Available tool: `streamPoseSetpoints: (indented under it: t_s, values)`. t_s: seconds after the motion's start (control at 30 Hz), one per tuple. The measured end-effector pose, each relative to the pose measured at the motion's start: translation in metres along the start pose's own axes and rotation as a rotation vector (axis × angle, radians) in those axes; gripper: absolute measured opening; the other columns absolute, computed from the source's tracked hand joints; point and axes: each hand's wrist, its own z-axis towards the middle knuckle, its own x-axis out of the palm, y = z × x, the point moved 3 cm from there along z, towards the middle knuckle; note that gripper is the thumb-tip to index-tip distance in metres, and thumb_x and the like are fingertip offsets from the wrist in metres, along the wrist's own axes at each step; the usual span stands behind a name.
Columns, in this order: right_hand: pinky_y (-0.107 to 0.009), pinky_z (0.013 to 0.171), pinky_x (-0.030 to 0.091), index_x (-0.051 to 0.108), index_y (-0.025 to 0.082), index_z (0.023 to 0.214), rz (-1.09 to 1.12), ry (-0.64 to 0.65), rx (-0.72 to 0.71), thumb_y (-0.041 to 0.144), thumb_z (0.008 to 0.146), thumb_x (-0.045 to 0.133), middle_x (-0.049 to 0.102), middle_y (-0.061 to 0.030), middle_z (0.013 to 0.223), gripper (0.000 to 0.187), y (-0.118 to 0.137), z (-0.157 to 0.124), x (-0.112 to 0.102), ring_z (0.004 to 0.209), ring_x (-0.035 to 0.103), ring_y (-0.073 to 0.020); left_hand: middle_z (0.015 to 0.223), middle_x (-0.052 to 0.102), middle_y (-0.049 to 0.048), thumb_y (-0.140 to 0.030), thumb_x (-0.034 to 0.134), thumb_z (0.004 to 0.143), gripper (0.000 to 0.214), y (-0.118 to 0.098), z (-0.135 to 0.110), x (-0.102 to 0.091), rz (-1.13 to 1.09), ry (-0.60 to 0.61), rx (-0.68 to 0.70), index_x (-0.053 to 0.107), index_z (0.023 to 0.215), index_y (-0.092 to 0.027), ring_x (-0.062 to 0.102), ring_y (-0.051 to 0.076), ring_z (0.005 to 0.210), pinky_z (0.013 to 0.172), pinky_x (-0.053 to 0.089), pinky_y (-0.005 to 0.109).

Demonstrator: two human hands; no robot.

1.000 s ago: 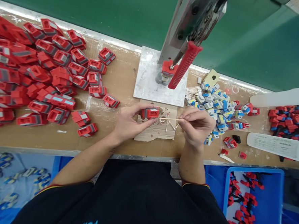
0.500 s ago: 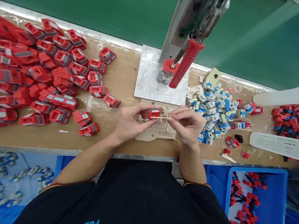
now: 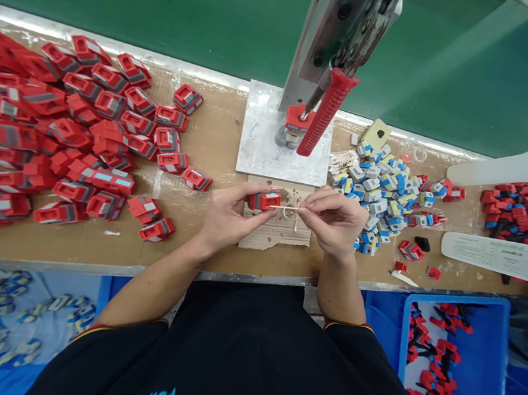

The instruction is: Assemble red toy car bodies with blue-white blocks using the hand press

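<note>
Between the thumb and fingers of my left hand (image 3: 227, 216) is a red toy vehicle body (image 3: 266, 200) with grey trim, its hollow side visible. My right hand (image 3: 334, 219) pinches a thin cotton swab (image 3: 285, 208) that lies level, its left end at the lower edge of the red body; whether that tip touches inside is hard to tell. Below both hands is a stained piece of cardboard (image 3: 274, 238). A clear ring (image 3: 288, 214) and another cotton swab (image 3: 295, 226) rest on it.
A lever press with a red handle (image 3: 327, 112) stands on a metal plate (image 3: 261, 143) ahead. Red vehicle bodies (image 3: 109, 131) are heaped left; blue-and-white parts (image 3: 380, 193) lie right, beside more swabs (image 3: 341, 160). Blue bins (image 3: 489, 354) sit below the table edge. A small knife (image 3: 403, 278) lies right.
My right hand and its swab have shifted very slightly to the right. The left hand still holds the red body in nearly the same place.
</note>
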Motion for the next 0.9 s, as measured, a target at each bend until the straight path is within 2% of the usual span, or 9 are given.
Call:
streamPoseSetpoints:
  t_s: [0.37,0.63,0.77,0.83,0.9]
  values:
    - [-0.034,0.054,0.054,0.072,0.027,0.078,-0.081,0.009,-0.028,0.035,0.092,0.083,0.076,-0.0007,0.066,0.020,0.000,-0.001,-0.006,0.060,0.071,-0.0191,0.103,0.087,0.0059,-0.033,0.088,0.087,0.030,0.001,0.000,-0.003,0.071,-0.032,0.010,0.081,0.114,-0.023,0.083,0.020,0.086,0.083,0.069,0.032]
    - [-0.033,0.054,0.053,0.074,0.027,0.082,-0.097,0.033,-0.089,0.025,0.093,0.081,0.079,-0.0009,0.072,0.014,0.003,0.000,-0.003,0.063,0.073,-0.0181,0.105,0.087,0.0039,-0.026,0.087,0.087,0.028,-0.002,0.001,-0.004,0.140,-0.059,0.101,0.082,0.114,-0.025,0.084,0.021,0.089,0.084,0.070,0.032]
    - [-0.034,0.055,0.054,0.073,0.028,0.081,-0.049,-0.049,-0.135,0.030,0.092,0.084,0.076,0.0007,0.068,0.015,0.007,0.004,-0.022,0.059,0.071,-0.0182,0.102,0.087,0.0042,-0.032,0.087,0.087,0.027,0.000,0.001,-0.005,0.135,-0.070,0.061,0.082,0.113,-0.025,0.083,0.021,0.085,0.083,0.070,0.034]
    - [-0.036,0.059,0.056,0.074,0.028,0.081,-0.091,0.005,-0.146,0.027,0.091,0.084,0.076,0.0011,0.068,0.014,0.009,0.004,-0.033,0.060,0.071,-0.0184,0.102,0.087,0.0047,-0.034,0.087,0.087,0.029,0.002,0.001,-0.007,0.113,-0.083,0.023,0.081,0.113,-0.024,0.083,0.020,0.086,0.084,0.070,0.034]
    - [-0.036,0.064,0.058,0.075,0.029,0.084,-0.198,0.170,-0.149,0.020,0.092,0.081,0.078,0.0009,0.073,0.013,0.009,0.002,-0.035,0.064,0.072,-0.0181,0.105,0.087,0.0056,-0.036,0.087,0.087,0.030,0.005,0.001,-0.008,0.088,-0.085,-0.019,0.080,0.114,-0.024,0.083,0.021,0.090,0.087,0.069,0.035]
